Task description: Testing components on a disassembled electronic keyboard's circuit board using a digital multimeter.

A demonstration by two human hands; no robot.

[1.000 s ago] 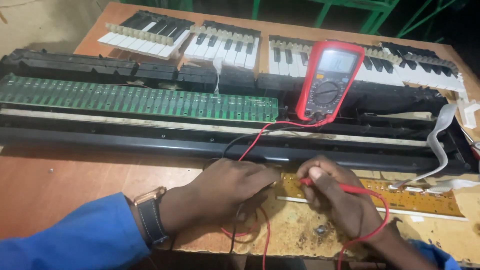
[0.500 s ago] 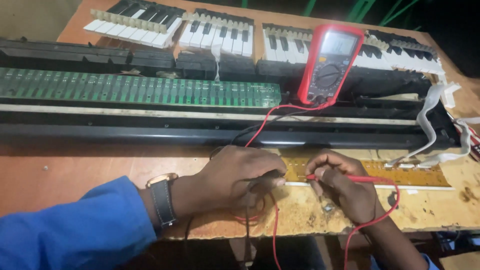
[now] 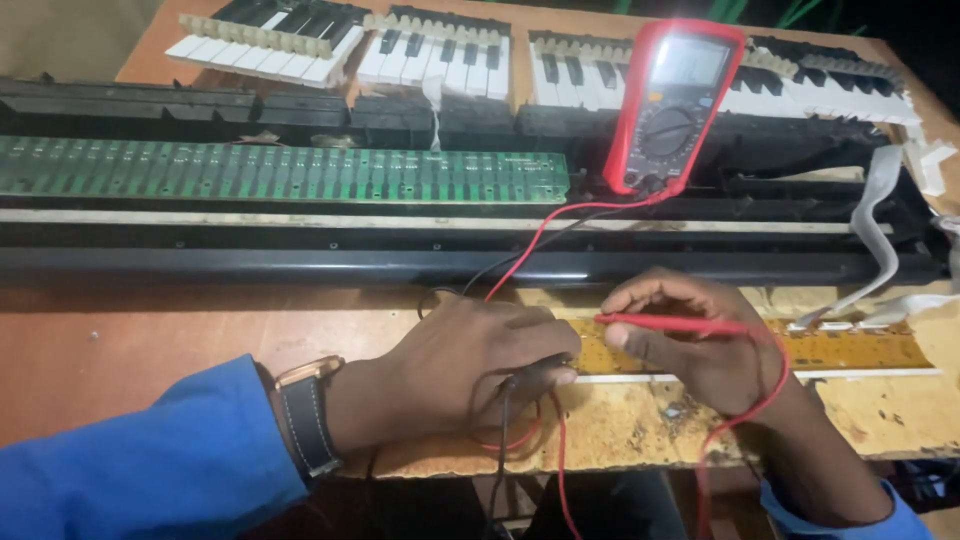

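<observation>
pinched between thumb and fingertips of your right hand (image 3: 700, 345), the red probe (image 3: 672, 322) lies nearly flat, its tip pointing left over the brown circuit strip (image 3: 860, 350) on the worktop (image 3: 120, 340); your left hand (image 3: 470, 365) is curled tight around the black probe (image 3: 545, 366), whose tip is mostly hidden under the fingers just left of the strip's end. for a clean reading, brace the heels of both hands on the worktop as you do now, tilt each probe so only its metal point meets a pad, and keep the two tips apart so they don't bridge. let the red lead (image 3: 540, 240) and the black one hang slack, since any tug would drag the tip off. the strip is thin, stiff and amber, with fine printed tracks; the worktop under it is chipped and rough. the red-cased multimeter (image 3: 672, 105) leans upright against the black keyboard frame (image 3: 300, 262), beside the long green circuit board (image 3: 280, 172) and loose rows of white and black keys (image 3: 430, 50).
</observation>
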